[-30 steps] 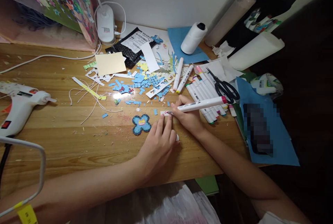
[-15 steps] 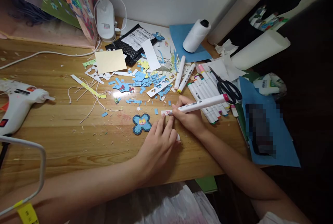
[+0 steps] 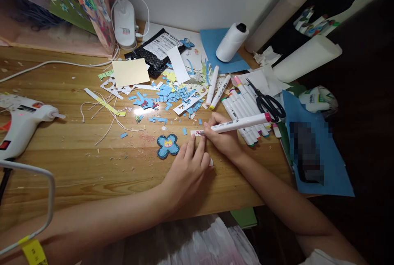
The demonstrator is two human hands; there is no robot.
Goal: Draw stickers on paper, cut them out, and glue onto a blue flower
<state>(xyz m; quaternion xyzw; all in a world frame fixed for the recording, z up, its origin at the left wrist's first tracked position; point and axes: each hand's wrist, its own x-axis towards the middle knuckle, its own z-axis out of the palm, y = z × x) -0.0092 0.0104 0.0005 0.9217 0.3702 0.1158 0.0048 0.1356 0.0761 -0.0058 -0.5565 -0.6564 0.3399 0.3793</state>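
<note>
A white marker (image 3: 235,124) with a dark pink end leans in my right hand (image 3: 223,137), whose fingers are closed around it near its tip. That tip meets a small white paper strip (image 3: 194,133) bearing a little red bow drawing. My left hand (image 3: 192,160) rests on the table with its fingertips stretched onto the strip's lower edge. A small white piece (image 3: 211,162) peeks out beside it; whether the hand holds it, I cannot tell. Just left of my fingers lies a blue flower-shaped patch (image 3: 168,147) with a dark stitched edge and a yellow figure in its middle.
Behind my hands lie blue paper scraps (image 3: 172,92), several markers (image 3: 238,111) and black scissors (image 3: 267,101). A glue gun (image 3: 26,119) is at the left. A thread cone (image 3: 232,42) stands at the back. Blue sheets (image 3: 334,162) overhang the right edge.
The marker tip has shifted slightly on the strip, and the red bow has more lines beneath it. My left hand stays in place.
</note>
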